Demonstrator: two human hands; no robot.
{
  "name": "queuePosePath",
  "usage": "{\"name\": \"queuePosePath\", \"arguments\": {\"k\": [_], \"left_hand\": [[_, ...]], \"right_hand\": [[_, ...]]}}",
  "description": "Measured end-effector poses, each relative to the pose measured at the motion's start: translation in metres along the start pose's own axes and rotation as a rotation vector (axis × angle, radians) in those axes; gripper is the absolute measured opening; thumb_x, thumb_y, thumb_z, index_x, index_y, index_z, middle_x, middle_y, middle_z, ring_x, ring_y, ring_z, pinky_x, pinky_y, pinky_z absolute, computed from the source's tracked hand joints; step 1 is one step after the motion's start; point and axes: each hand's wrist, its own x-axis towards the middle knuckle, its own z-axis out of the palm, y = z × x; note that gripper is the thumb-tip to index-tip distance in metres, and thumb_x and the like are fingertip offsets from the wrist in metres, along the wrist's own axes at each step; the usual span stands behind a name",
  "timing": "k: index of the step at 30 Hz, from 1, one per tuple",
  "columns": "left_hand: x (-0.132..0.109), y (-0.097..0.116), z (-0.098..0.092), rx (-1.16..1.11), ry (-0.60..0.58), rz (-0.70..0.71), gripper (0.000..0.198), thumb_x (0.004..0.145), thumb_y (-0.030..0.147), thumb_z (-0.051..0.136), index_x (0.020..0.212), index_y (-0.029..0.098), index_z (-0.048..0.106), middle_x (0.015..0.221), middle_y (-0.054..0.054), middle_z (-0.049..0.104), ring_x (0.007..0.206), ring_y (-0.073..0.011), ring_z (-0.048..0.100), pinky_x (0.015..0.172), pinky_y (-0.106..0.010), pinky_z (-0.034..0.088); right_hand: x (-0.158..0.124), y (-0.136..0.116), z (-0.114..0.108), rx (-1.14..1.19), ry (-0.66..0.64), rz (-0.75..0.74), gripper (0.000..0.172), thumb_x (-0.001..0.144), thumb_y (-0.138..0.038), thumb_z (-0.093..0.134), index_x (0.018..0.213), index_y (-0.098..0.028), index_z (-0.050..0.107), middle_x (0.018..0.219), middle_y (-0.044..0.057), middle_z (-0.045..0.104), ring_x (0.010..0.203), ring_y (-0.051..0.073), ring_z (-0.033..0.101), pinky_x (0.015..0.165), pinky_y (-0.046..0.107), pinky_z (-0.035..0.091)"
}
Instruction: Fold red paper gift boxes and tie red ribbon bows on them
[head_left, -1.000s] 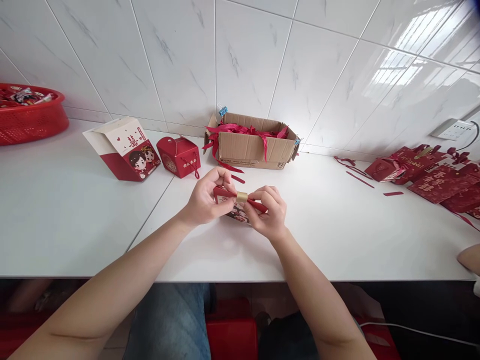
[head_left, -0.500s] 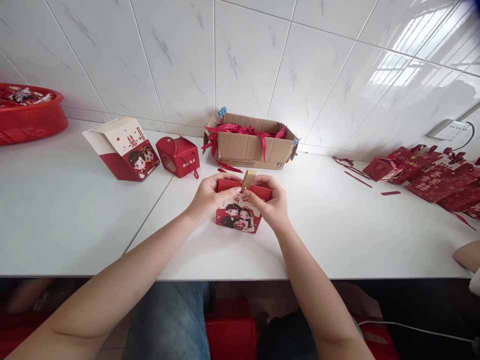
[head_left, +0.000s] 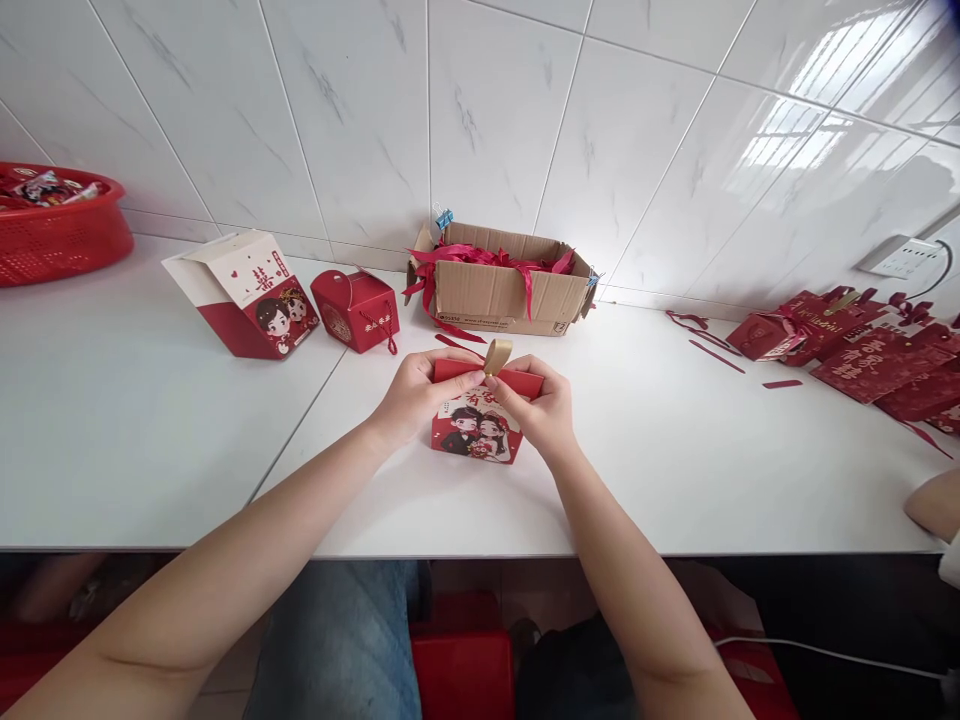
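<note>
A small red gift box with a cartoon couple on its front stands upright on the table before me. From its top edge rises a gold ribbon loop. My left hand grips the box's upper left side, thumb pressed at the base of the loop. On the other side my right hand holds the upper right, its thumb meeting the left one at the same spot. The fingers behind the box are largely hidden.
Behind the box stands a cardboard carton of red ribbons. To its left are a red box and a larger white-and-red box. A red basket holds wrapped sweets. Several red gift bags stand at right, near another person's arm.
Both hands keep their hold on the gift box, thumbs at the loop's base. The view has shifted very slightly; otherwise hardly anything differs.
</note>
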Motion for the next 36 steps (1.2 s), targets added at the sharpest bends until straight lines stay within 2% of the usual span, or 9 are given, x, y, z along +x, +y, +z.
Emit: {"name": "queuePosePath", "arguments": {"k": [6, 11, 16, 19, 22, 27, 32, 36], "left_hand": [[-0.004, -0.001, 0.006, 0.082, 0.078, 0.103, 0.022, 0.071, 0.035, 0.078, 0.080, 0.016, 0.071, 0.093, -0.007, 0.071, 0.092, -0.0217, 0.065, 0.085, -0.034, 0.052], [-0.007, -0.002, 0.010, 0.083, 0.140, 0.135, 0.023, 0.069, 0.035, 0.079, 0.080, 0.017, 0.070, 0.090, -0.006, 0.071, 0.090, -0.0207, 0.065, 0.084, -0.033, 0.052], [-0.011, 0.000, 0.012, 0.116, 0.140, 0.178, 0.022, 0.070, 0.036, 0.077, 0.077, 0.016, 0.069, 0.089, -0.006, 0.070, 0.088, -0.0211, 0.065, 0.082, -0.034, 0.053], [-0.011, 0.002, 0.012, 0.132, 0.137, 0.207, 0.022, 0.070, 0.036, 0.077, 0.076, 0.017, 0.068, 0.090, -0.007, 0.070, 0.089, -0.0213, 0.066, 0.082, -0.034, 0.053], [-0.007, 0.001, 0.010, 0.117, 0.116, 0.166, 0.022, 0.070, 0.036, 0.077, 0.076, 0.016, 0.068, 0.090, -0.007, 0.070, 0.090, -0.0219, 0.065, 0.083, -0.034, 0.052], [0.001, -0.007, 0.003, 0.041, 0.050, 0.083, 0.023, 0.071, 0.035, 0.077, 0.081, 0.016, 0.068, 0.089, -0.005, 0.069, 0.088, -0.0194, 0.065, 0.082, -0.031, 0.051], [-0.001, -0.012, 0.004, -0.110, -0.044, -0.002, 0.034, 0.070, 0.028, 0.075, 0.099, 0.021, 0.059, 0.089, 0.000, 0.065, 0.080, -0.0164, 0.064, 0.073, -0.029, 0.052], [-0.004, -0.015, 0.008, -0.120, -0.055, -0.044, 0.043, 0.067, 0.023, 0.072, 0.106, 0.021, 0.054, 0.090, 0.000, 0.064, 0.079, -0.0171, 0.064, 0.071, -0.029, 0.052]], "right_hand": [[-0.003, 0.002, 0.006, -0.077, 0.076, -0.109, 0.026, 0.074, -0.042, 0.070, 0.069, -0.020, 0.057, 0.066, -0.002, 0.061, 0.058, 0.012, 0.054, 0.054, 0.025, 0.046], [-0.005, 0.002, 0.008, -0.128, 0.103, -0.243, 0.020, 0.077, -0.036, 0.068, 0.070, -0.020, 0.058, 0.067, -0.001, 0.063, 0.059, 0.012, 0.056, 0.055, 0.026, 0.047], [-0.006, 0.000, 0.007, -0.155, 0.117, -0.313, 0.018, 0.078, -0.035, 0.067, 0.071, -0.020, 0.059, 0.070, 0.001, 0.065, 0.061, 0.013, 0.058, 0.058, 0.027, 0.049], [-0.008, 0.000, 0.007, -0.144, 0.118, -0.304, 0.018, 0.078, -0.035, 0.068, 0.071, -0.020, 0.060, 0.069, 0.001, 0.064, 0.060, 0.013, 0.058, 0.057, 0.028, 0.049], [-0.008, 0.002, 0.009, -0.127, 0.135, -0.263, 0.021, 0.077, -0.036, 0.069, 0.069, -0.020, 0.059, 0.068, 0.000, 0.064, 0.060, 0.013, 0.057, 0.058, 0.028, 0.049], [-0.002, 0.006, 0.008, -0.029, 0.093, -0.065, 0.027, 0.073, -0.041, 0.072, 0.068, -0.020, 0.057, 0.065, -0.002, 0.060, 0.059, 0.012, 0.055, 0.056, 0.026, 0.048], [0.003, 0.008, 0.002, 0.154, 0.037, 0.003, 0.032, 0.067, -0.039, 0.078, 0.090, -0.020, 0.064, 0.088, 0.003, 0.070, 0.072, 0.015, 0.065, 0.064, 0.029, 0.055], [0.003, 0.009, -0.003, 0.150, 0.046, 0.031, 0.030, 0.066, -0.038, 0.079, 0.088, -0.021, 0.067, 0.087, 0.003, 0.072, 0.072, 0.017, 0.067, 0.064, 0.031, 0.057]]}}
